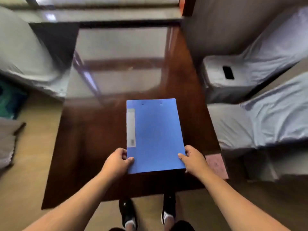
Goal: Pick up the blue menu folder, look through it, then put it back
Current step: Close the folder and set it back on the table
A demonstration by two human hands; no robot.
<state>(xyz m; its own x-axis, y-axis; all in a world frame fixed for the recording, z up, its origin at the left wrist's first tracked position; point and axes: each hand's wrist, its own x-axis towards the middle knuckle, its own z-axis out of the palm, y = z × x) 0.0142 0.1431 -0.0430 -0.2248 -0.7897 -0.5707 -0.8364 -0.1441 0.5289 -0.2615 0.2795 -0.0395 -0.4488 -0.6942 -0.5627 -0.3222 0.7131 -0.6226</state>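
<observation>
We see the blue menu folder (155,135) closed, its front cover facing up, over the near half of a dark, glossy wooden worktop (93,147). A pale label strip (131,127) runs along its left edge, and two small rivets sit near its far edge. We cannot tell whether the folder lies flat on the worktop or is lifted just off it.

Both hands hold it at the near corners. The left hand (116,161) has its grip clenched on the near left corner, thumb pressed on top of the cover and fingers curled below the edge. The right hand (194,160) grips the near right corner the same way, thumb on the cover, fingers wrapped round the side.

A pink cloth (216,165) lies on the worktop's near right corner, just beside the right hand. Chairs draped in grey-white covers (266,117) stand to the right, one with a dark phone (228,72) on it. Below the worktop's near edge we see two black shoes (128,212) on a tan floor.
</observation>
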